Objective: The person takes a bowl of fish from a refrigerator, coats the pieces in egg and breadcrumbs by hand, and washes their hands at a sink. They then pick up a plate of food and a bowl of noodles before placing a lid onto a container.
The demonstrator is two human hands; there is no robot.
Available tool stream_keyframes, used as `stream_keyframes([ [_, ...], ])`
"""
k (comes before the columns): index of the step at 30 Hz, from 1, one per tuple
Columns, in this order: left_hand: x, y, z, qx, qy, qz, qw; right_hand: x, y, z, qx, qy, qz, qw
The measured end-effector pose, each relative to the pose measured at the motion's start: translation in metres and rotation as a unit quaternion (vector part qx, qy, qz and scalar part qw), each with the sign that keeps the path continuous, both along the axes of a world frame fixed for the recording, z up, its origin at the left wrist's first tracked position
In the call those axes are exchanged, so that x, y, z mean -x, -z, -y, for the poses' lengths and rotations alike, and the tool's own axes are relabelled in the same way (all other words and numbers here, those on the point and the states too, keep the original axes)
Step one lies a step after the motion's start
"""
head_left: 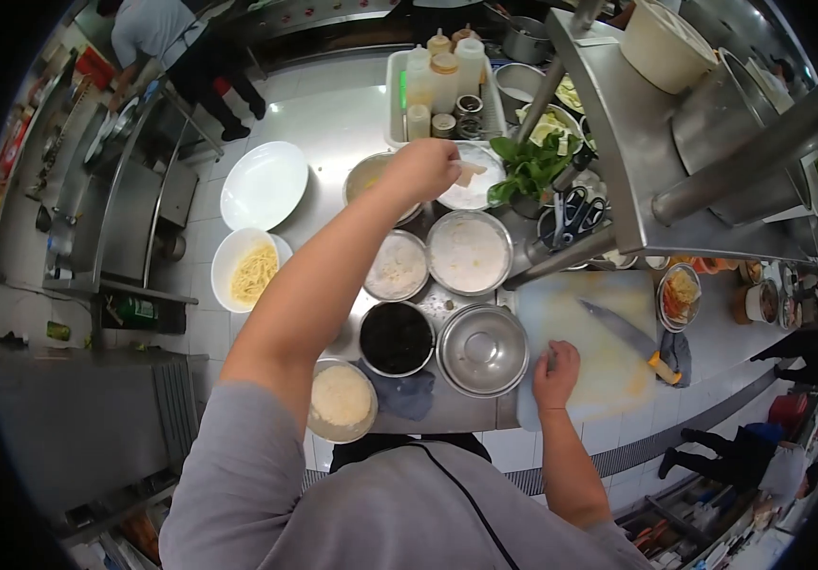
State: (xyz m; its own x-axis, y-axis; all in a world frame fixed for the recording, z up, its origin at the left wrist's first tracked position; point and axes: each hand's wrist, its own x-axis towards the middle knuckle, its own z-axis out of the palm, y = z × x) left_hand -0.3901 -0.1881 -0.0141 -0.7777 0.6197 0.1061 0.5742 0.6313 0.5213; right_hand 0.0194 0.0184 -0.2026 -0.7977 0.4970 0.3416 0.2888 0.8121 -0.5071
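My left hand (425, 169) reaches far forward, fingers pinched on a pale flat piece (468, 173) above a bowl of white powder (474, 195). My right hand (557, 373) rests at the left side of a pale cutting board (589, 394), fingers curled; a small greyish thing seems to show at them, too small to name. A knife (623, 330) with a yellow handle lies on the board. Between the hands stand two more bowls of white powder, one wide (469, 252) and one smaller (396, 266), a bowl of dark contents (398, 339) and stacked steel bowls (482, 350).
Noodles in a white bowl (254, 271) and a large white plate (265, 185) stand left. Squeeze bottles fill a white tray (396, 104) at the back. Leafy greens (532, 171) and scissors (580, 209) sit under a steel shelf (623, 171). Another person (157, 43) works back left.
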Motion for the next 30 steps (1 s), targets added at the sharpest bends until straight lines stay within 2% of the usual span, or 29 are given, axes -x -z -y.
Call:
stream_keyframes([
  [1, 0.013, 0.02, -0.021, -0.004, 0.003, 0.0, 1.0, 0.0, 0.0, 0.0, 0.003, -0.002, -0.007, 1.0],
  [3, 0.03, 0.054, -0.052, 0.227, 0.078, -0.044, 0.97, 0.001, 0.0, 0.0, 0.004, -0.006, -0.015, 1.0],
  [4, 0.03, 0.058, -0.063, 0.224, 0.078, -0.046, 0.97, 0.002, -0.002, -0.001, 0.009, -0.01, -0.014, 1.0],
  [6, 0.029, 0.068, -0.082, 0.317, 0.083, 0.007, 0.945, 0.001, -0.004, -0.002, 0.013, -0.014, -0.01, 1.0],
  [11, 0.035, 0.106, -0.106, 0.305, 0.032, 0.026, 0.951, 0.003, -0.008, -0.001, 0.016, -0.018, -0.01, 1.0],
  [13, 0.034, 0.116, -0.113, 0.289, -0.045, 0.069, 0.954, 0.003, -0.008, -0.001, 0.022, -0.017, -0.011, 1.0],
  [17, 0.038, 0.108, -0.112, 0.295, -0.025, 0.1, 0.95, 0.002, -0.006, -0.002, 0.017, -0.021, -0.014, 1.0],
  [20, 0.035, 0.1, -0.111, 0.245, -0.042, 0.041, 0.968, 0.002, -0.008, -0.004, 0.023, -0.031, -0.022, 0.999],
  [22, 0.032, 0.098, -0.104, 0.313, 0.071, 0.066, 0.945, 0.002, -0.007, -0.003, 0.028, -0.031, -0.025, 0.999],
  [25, 0.033, 0.104, -0.101, 0.314, 0.038, 0.077, 0.946, 0.003, -0.007, -0.003, 0.027, -0.04, -0.026, 0.999],
  [29, 0.035, 0.093, -0.098, 0.309, 0.051, 0.084, 0.946, 0.001, -0.007, -0.002, 0.028, -0.038, -0.019, 0.999],
  [30, 0.037, 0.088, -0.095, 0.302, 0.053, 0.057, 0.95, 0.0, -0.006, -0.002, 0.029, -0.039, -0.016, 0.999],
])
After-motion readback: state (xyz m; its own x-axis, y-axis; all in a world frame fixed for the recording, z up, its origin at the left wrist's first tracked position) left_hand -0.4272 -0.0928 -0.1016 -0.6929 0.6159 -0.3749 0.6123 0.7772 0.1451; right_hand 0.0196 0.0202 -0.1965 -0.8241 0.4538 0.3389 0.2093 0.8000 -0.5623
